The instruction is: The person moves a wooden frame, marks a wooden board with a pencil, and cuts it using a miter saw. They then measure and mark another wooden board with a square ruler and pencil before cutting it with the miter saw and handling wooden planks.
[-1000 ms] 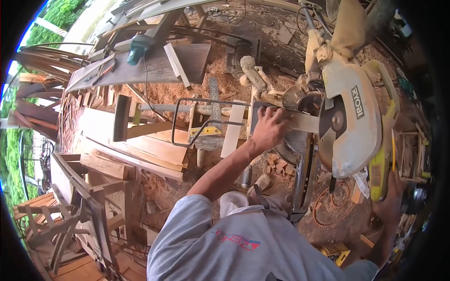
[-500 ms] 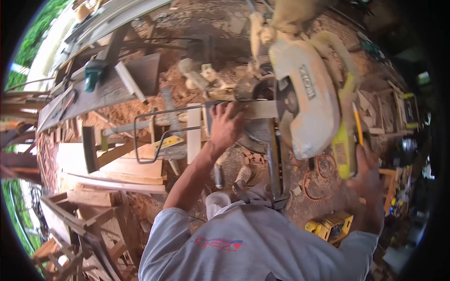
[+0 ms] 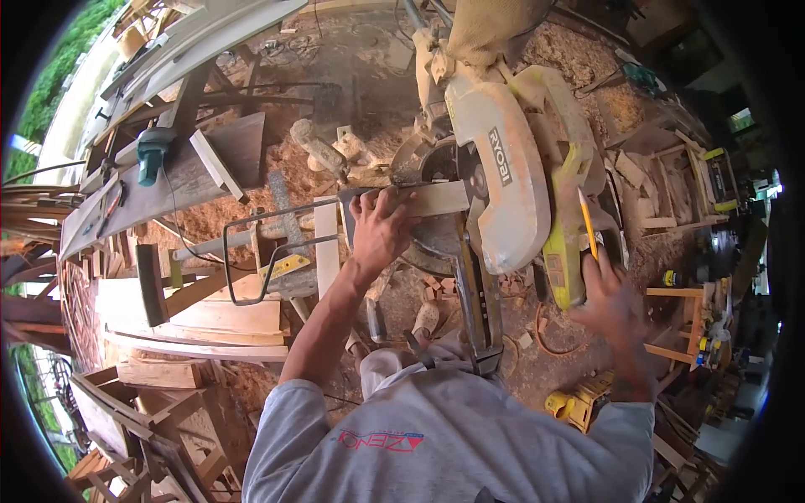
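Note:
My left hand (image 3: 379, 230) presses a pale wood block (image 3: 442, 199) on the mitre saw's table, thumb and fingers closed over its left end. The block's right end lies close by the blade. Above it sits the mitre saw (image 3: 507, 180), marked RYOBI, with a dusty grey guard and a lime-green handle housing (image 3: 563, 264). My right hand (image 3: 605, 295), slightly blurred, is at the rear of that housing. A yellow pencil (image 3: 588, 222) sticks up from its fingers, tip pointing away from me. Whether those fingers also grip the saw's handle I cannot tell.
A bent metal support frame (image 3: 239, 260) extends left of the saw. A teal power tool (image 3: 153, 155) and a wood strip (image 3: 216, 165) lie on a dark board. Planks (image 3: 222, 317) are stacked at left. A yellow tool (image 3: 579, 407) is on the floor near my right arm, among sawdust and offcuts.
The view has shifted, so the saw and both hands appear further left. My left hand stays on the wood block; my right hand stays beside the saw's handle with the pencil.

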The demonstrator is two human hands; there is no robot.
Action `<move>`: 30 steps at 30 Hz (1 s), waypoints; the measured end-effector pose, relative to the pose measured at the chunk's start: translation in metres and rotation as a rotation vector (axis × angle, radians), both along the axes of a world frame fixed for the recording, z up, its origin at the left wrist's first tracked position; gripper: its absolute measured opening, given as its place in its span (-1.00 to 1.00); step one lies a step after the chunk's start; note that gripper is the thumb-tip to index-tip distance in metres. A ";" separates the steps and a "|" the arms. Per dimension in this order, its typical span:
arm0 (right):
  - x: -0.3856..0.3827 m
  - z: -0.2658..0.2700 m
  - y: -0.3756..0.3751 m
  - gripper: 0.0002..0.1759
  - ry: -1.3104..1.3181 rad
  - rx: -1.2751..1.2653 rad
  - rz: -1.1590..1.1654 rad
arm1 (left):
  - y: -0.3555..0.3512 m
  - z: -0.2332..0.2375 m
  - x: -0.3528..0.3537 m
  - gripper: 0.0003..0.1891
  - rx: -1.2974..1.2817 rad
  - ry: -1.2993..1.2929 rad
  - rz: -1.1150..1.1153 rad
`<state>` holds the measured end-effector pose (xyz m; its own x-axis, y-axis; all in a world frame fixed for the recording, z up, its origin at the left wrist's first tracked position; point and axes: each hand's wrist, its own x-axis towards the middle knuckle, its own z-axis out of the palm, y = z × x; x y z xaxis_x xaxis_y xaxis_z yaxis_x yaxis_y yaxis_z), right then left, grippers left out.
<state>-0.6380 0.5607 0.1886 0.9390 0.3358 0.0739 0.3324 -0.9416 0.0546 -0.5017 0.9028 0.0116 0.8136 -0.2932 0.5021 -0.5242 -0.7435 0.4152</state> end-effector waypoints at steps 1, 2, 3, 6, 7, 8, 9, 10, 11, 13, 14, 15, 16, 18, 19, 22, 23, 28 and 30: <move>-0.001 -0.008 0.000 -0.27 -0.087 -0.017 -0.003 | 0.001 0.000 -0.001 -0.58 0.000 0.002 -0.006; -0.004 -0.010 -0.002 -0.27 -0.094 -0.005 -0.001 | 0.000 -0.003 -0.002 -0.58 0.012 -0.005 -0.004; -0.005 -0.012 -0.003 -0.29 -0.128 -0.009 -0.003 | 0.001 -0.007 -0.001 -0.51 0.043 0.021 -0.016; 0.000 -0.015 0.008 -0.29 -0.228 0.109 -0.014 | 0.008 -0.013 0.002 -0.42 0.098 0.040 -0.041; -0.001 -0.026 0.005 -0.30 -0.334 0.162 -0.007 | 0.007 -0.013 0.002 -0.46 0.103 0.027 -0.028; -0.001 -0.037 0.005 -0.30 -0.439 0.214 -0.004 | 0.006 -0.012 0.001 -0.50 0.105 0.011 -0.018; -0.004 -0.038 0.010 -0.36 -0.474 0.255 -0.021 | 0.010 -0.007 -0.001 -0.61 0.154 -0.019 0.005; -0.007 -0.044 0.011 -0.41 -0.504 0.334 -0.023 | 0.017 -0.002 -0.004 -0.64 0.167 0.000 -0.013; -0.008 -0.046 0.017 -0.43 -0.603 0.328 -0.032 | 0.024 0.002 -0.007 -0.67 0.129 -0.007 0.010; -0.010 -0.050 0.032 -0.43 -0.719 0.333 -0.039 | 0.036 0.006 -0.014 -0.69 0.098 -0.031 0.037; -0.012 -0.054 0.039 -0.44 -0.823 0.410 -0.031 | 0.041 0.006 -0.018 -0.63 0.089 0.005 0.060; -0.011 -0.058 0.044 -0.41 -0.924 0.488 -0.023 | 0.046 0.006 -0.023 -0.57 0.080 0.043 0.083; -0.007 -0.061 0.046 -0.41 -0.935 0.501 -0.017 | 0.047 0.006 -0.025 -0.57 0.089 0.030 0.091; 0.005 -0.064 0.047 -0.35 -1.110 0.550 -0.036 | 0.045 0.003 -0.024 -0.43 -0.047 0.188 0.200; 0.010 -0.063 0.047 -0.33 -1.134 0.512 -0.073 | 0.046 -0.001 -0.022 -0.34 -0.051 0.194 0.199; 0.018 -0.068 0.040 -0.37 -1.196 0.611 -0.056 | 0.047 -0.008 -0.020 -0.33 -0.183 0.278 0.136; 0.024 -0.063 0.038 -0.40 -1.219 0.661 -0.007 | 0.049 -0.013 -0.017 -0.31 -0.201 0.244 0.127; 0.053 0.030 0.015 -0.55 -1.294 0.642 0.119 | 0.042 -0.026 -0.026 -0.09 -0.115 0.146 0.170; 0.086 0.106 0.019 -0.66 -1.311 0.428 0.149 | 0.034 -0.027 -0.024 -0.07 -0.188 0.210 0.215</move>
<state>-0.5521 0.5798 0.2944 0.0623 0.1530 0.9863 0.3612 -0.9246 0.1206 -0.5255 0.9368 -0.0158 0.9380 -0.0223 0.3458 -0.2523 -0.7281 0.6374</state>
